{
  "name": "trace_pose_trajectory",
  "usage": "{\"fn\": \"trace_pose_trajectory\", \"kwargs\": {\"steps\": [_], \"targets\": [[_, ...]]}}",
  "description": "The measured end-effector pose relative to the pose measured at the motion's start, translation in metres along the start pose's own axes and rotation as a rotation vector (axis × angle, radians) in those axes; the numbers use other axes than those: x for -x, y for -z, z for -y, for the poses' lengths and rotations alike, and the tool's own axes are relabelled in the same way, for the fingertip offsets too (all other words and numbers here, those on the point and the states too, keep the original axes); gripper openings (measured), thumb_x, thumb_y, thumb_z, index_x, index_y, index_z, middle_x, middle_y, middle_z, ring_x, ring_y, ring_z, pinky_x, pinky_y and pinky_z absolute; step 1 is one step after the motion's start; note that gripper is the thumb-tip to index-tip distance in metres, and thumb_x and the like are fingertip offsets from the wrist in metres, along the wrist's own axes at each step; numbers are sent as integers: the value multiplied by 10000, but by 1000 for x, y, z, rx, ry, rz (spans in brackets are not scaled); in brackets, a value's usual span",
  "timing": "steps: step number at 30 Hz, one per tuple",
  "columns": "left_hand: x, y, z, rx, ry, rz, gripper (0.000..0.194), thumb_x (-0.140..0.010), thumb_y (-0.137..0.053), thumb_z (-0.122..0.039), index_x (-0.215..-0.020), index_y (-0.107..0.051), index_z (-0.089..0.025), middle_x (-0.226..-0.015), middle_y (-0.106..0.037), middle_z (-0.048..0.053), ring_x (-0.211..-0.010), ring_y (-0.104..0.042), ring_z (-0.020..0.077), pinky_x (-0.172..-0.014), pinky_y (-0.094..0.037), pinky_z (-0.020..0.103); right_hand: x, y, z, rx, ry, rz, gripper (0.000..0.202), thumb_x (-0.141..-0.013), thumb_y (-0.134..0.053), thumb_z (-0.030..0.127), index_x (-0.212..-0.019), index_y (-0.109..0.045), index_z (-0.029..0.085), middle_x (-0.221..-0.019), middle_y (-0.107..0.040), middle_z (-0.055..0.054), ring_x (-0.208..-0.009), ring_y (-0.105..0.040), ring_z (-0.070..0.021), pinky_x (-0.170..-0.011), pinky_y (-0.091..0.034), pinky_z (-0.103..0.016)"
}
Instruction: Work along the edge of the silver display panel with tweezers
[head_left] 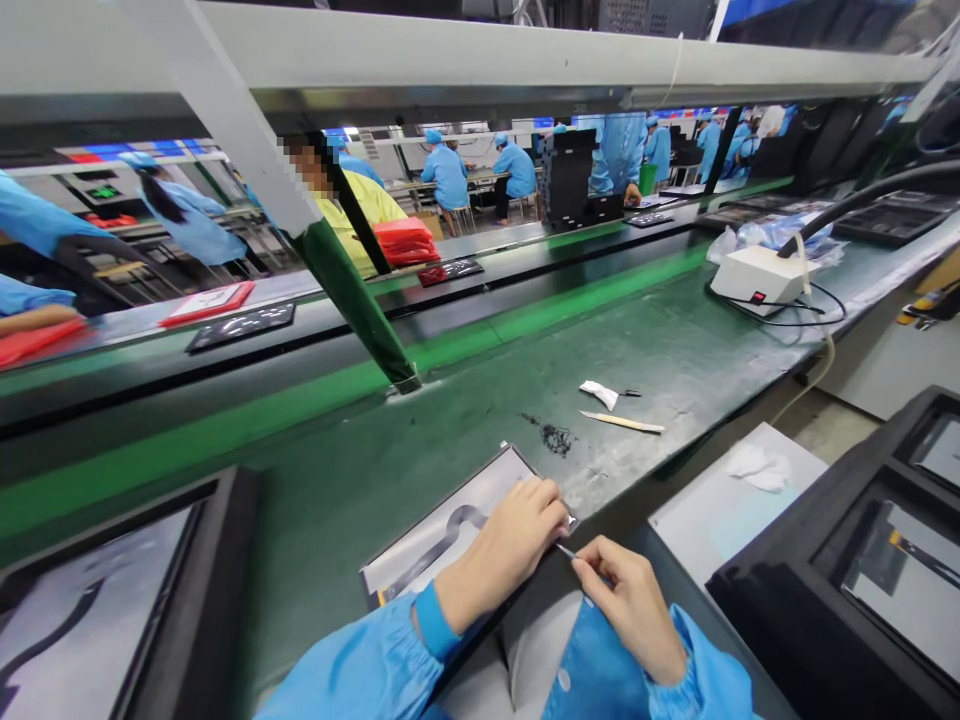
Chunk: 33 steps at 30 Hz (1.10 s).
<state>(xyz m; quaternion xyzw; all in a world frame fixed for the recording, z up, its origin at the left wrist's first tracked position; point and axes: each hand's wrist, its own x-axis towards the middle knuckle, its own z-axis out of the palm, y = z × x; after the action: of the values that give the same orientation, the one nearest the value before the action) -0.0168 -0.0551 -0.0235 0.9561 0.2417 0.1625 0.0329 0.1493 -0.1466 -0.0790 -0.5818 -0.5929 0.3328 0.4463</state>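
Observation:
A flat display panel (442,525), silver-grey with a dark ribbon cable on its back, lies at the near edge of the green bench. My left hand (517,530) is over its right end, fingers curled down around that edge. In a pinch, my right hand (626,598) grips a thin pointed metal tool (565,551), whose tip meets the panel's corner beside my left fingertips. What exactly the tip touches is hidden. Small black scraps (556,438) lie beyond the panel. Near them are a pale, slim blade-like stick (622,422) and a white wrapped piece (600,394) with a dark tip.
Black foam trays with panels stand at left (232,560) and right (795,560). A white box (761,278) with a cable sits farther along the bench. A green post (360,310) rises from the bench. Beyond the conveyor (517,285), several people in blue work.

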Motion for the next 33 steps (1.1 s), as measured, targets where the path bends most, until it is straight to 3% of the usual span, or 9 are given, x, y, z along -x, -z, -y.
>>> {"fn": "trace_pose_trajectory", "kwargs": {"steps": [7,11,14,17,21,25,28,33], "targets": [[12,-7,-6,20,157,-6,187,-983,-441,-106,-828,-516,-178,-862,-544,42,-775,-477,193,-658,-396,306,0,-17,-27,-380,-216,-4,408,-838,-621,580,-692,-591,200,-536,-441,61,-467,-344,-99,-441,-260,-234],[19,-6,-20,-33,94,29,200,-980,-453,-99,-810,-522,-178,-862,-543,54,-773,-450,214,-654,-352,339,3,-23,-28,-433,-272,-33,474,-793,-639,652,-690,-595,191,-523,-424,65,-464,-320,-91,-437,-249,-228],[5,-6,-19,-73,-6,86,173,-983,-490,-122,-825,-531,-181,-880,-546,48,-803,-448,210,-682,-350,341,4,-18,-19,-360,-240,-14,478,-792,-639,647,-672,-610,185,-539,-451,50,-491,-355,-100,-457,-277,-231],[-10,-10,-8,-68,1,94,143,-964,-533,-117,-839,-538,-187,-890,-547,29,-827,-459,198,-690,-354,321,0,-10,-13,-352,-226,-7,464,-782,-659,630,-660,-616,184,-552,-477,43,-507,-381,-105,-478,-307,-235],[-3,-12,-2,-116,71,79,150,-962,-514,-100,-832,-538,-171,-894,-544,47,-811,-461,210,-673,-352,323,-3,-14,-17,-478,-301,-24,501,-738,-677,679,-684,-593,188,-540,-469,54,-457,-337,-85,-437,-267,-226],[11,-5,-16,-172,49,102,194,-974,-469,-75,-821,-548,-165,-855,-543,64,-792,-459,234,-666,-334,347,0,-24,-18,-510,-344,-21,546,-733,-643,730,-715,-575,189,-531,-452,63,-409,-271,-63,-397,-186,-220],[2,-3,-22,-145,-31,143,165,-968,-509,-97,-828,-554,-171,-863,-555,60,-824,-476,230,-691,-346,346,2,-22,-14,-488,-331,-17,523,-740,-663,700,-701,-595,184,-529,-433,63,-432,-287,-70,-403,-175,-222],[-18,-5,-2,-48,-18,148,134,-949,-556,-123,-832,-541,-186,-858,-560,24,-813,-491,192,-685,-378,302,0,-7,-11,-512,-317,16,441,-749,-722,605,-684,-624,179,-537,-465,55,-461,-344,-76,-411,-221,-214]]}}
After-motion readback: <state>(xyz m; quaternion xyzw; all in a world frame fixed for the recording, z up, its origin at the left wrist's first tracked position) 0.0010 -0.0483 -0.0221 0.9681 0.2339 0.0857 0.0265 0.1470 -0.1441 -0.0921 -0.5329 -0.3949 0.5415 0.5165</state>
